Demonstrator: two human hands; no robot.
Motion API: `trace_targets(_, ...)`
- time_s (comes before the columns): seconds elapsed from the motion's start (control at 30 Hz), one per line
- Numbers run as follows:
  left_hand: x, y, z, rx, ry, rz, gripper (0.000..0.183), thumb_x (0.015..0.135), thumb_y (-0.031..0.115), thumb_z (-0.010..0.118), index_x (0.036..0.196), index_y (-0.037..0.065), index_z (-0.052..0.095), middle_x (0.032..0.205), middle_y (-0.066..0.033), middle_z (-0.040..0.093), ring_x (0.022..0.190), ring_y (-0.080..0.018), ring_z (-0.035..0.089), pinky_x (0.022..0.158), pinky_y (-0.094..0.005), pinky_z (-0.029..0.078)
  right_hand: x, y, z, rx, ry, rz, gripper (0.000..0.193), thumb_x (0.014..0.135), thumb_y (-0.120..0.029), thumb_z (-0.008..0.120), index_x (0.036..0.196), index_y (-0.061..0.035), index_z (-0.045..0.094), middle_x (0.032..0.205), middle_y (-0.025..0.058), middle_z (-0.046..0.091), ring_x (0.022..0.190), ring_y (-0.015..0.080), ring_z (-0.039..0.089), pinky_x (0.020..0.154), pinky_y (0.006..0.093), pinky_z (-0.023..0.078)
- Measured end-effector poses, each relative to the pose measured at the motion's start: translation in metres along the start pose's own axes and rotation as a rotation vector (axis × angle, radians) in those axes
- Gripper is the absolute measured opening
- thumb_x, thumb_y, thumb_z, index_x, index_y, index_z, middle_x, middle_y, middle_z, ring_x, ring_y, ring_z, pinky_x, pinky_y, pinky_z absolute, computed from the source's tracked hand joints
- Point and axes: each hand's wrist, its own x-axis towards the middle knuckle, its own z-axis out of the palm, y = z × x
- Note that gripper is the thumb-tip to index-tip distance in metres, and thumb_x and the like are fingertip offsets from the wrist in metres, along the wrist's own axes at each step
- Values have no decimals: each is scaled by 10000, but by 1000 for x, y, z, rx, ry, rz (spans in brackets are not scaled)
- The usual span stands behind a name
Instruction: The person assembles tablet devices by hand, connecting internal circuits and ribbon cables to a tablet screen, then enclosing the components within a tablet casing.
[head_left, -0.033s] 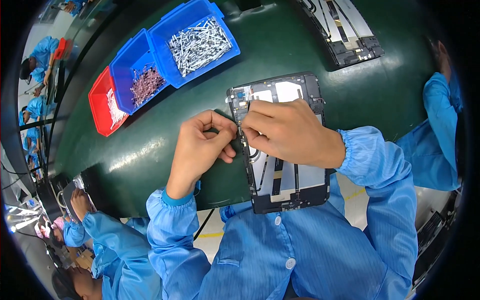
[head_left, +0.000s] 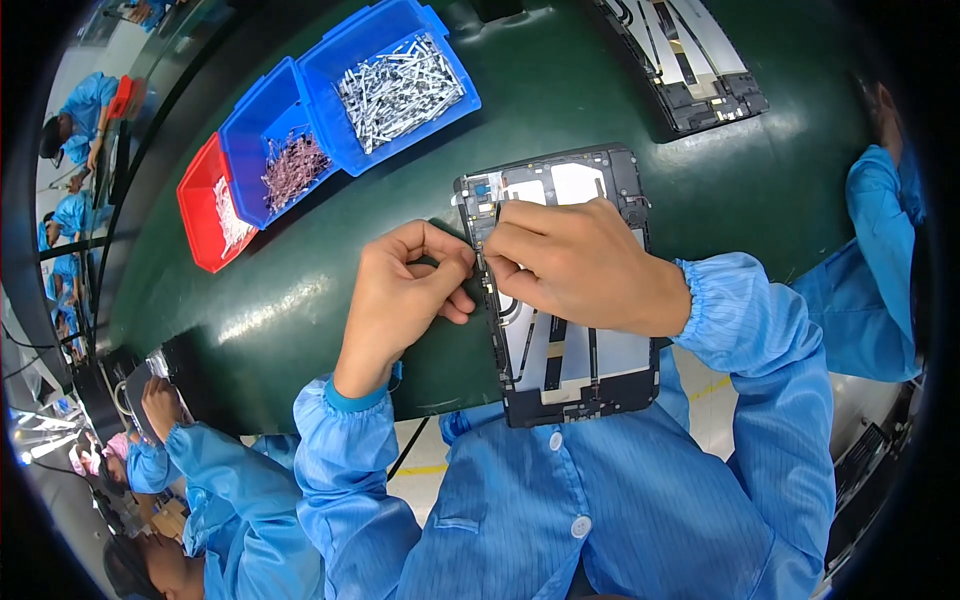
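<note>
So, we've got the opened tablet at the table's near edge, probably for easy reach; left hand pinched by its left edge, right hand curled over it, can't tell if anything's gripped.

Tabletop: dark green. Left bin: red; parts white. Middle bin: blue; pieces reddish-purple. Far bin: blue; strips white-and-black. Near device: black frame, white panels. Smock: blue, finely striped.
</note>
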Motion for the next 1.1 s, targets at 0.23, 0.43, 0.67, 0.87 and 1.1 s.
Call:
trace_targets(0.23, 0, -3, 3, -5, 20, 17, 44, 870, -34, 628, 901, -62, 614, 803, -120, 661, 647, -158, 695, 541, -241, 579, 0, -1, 0, -25, -9, 16, 113, 763, -71, 705, 800, -67, 598, 759, 27, 544, 578, 211, 588, 463, 338, 453)
trace_targets(0.43, -3, -4, 5, -14, 53, 29, 45, 869, -32, 635, 897, -54, 608, 787, -117, 657, 649, -164, 699, 532, -243, 577, 0, -5, 0, -37, -6, 0, 112, 753, -69, 705, 795, -72, 601, 761, 30, 553, 581, 217, 595, 471, 334, 461)
trace_targets(0.67, 0, -2, 3, 10, 27, 69, 130, 879, 6, 661, 957, -53, 575, 760, -90, 647, 604, -156, 684, 492, -244, 556, 1, -7, -7, 73, 41, 147, 93, 753, -70, 688, 794, -56, 607, 747, 64, 589, 583, 231, 615, 505, 347, 484)
trace_targets(0.87, 6, 5, -3, 52, -61, 42, 219, 882, 37, 683, 1004, -44, 520, 719, -93, 645, 552, -151, 662, 458, -249, 538, 7, -10, -9, 52, -20, 197, 98, 742, -78, 687, 774, -45, 601, 705, 90, 583, 581, 238, 612, 512, 348, 485)
trace_targets(1.1, 15, 2, 3, 21, -132, 52, 144, 868, 18, 645, 899, 6, 505, 657, -68, 618, 504, -160, 642, 409, -269, 519, 47, 7, -42, 226, -144, 330, 109, 771, -96, 710, 759, -6, 650, 676, 79, 643, 532, 134, 590, 482, 316, 436)
